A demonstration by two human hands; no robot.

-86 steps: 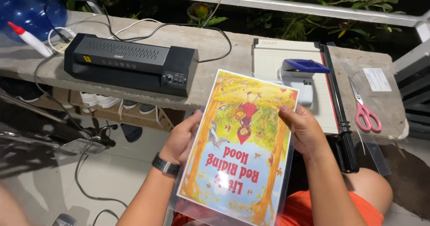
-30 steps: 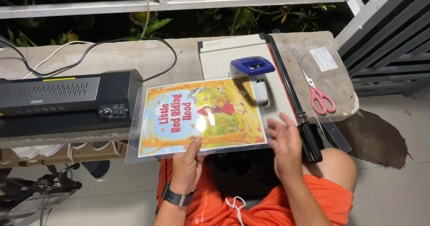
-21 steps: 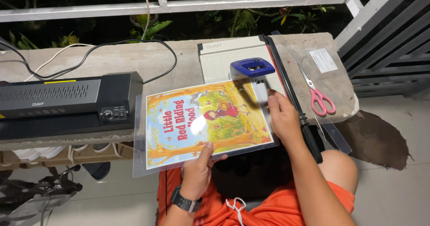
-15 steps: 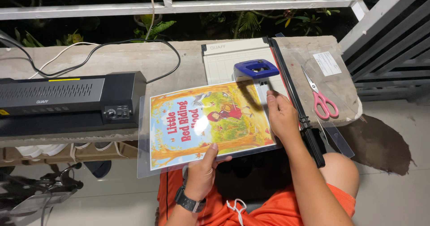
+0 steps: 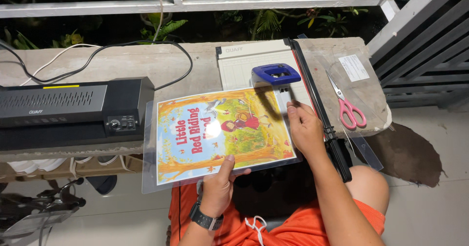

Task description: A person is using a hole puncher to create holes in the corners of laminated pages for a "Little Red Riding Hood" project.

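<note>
A: What have you got in your hands?

B: You're holding the print (image 5: pixel 222 131), a bright storybook cover sealed in a clear pouch. Your left hand (image 5: pixel 218 185) pinches its near edge, thumb on top and fingers curled under. Your right hand (image 5: pixel 305 129) rests on its right edge with the fingers close together and bent, pressing that edge down; whether they wrap under it, I cannot tell.

A: Where is the print, taking the trimmer as the mark?

B: The print lies tilted across the near left part of the trimmer (image 5: pixel 249 65), its far right corner over the trimmer's pale board and its near left corner hanging past the ledge (image 5: pixel 122 60) over your lap. The blue punch (image 5: pixel 276 73) sits on the trimmer just beyond the print's far edge, close to your right fingertips.

A: And the rest?

B: The trimmer's black blade arm (image 5: pixel 320 114) runs along its right side, just right of your right hand. The pink scissors (image 5: pixel 347 107) lie right of the trimmer, apart from it. The black laminator (image 5: pixel 73 109) stands left of the trimmer, near the print's left edge, with its cable (image 5: pixel 146 46) looping behind it on the ledge.
</note>
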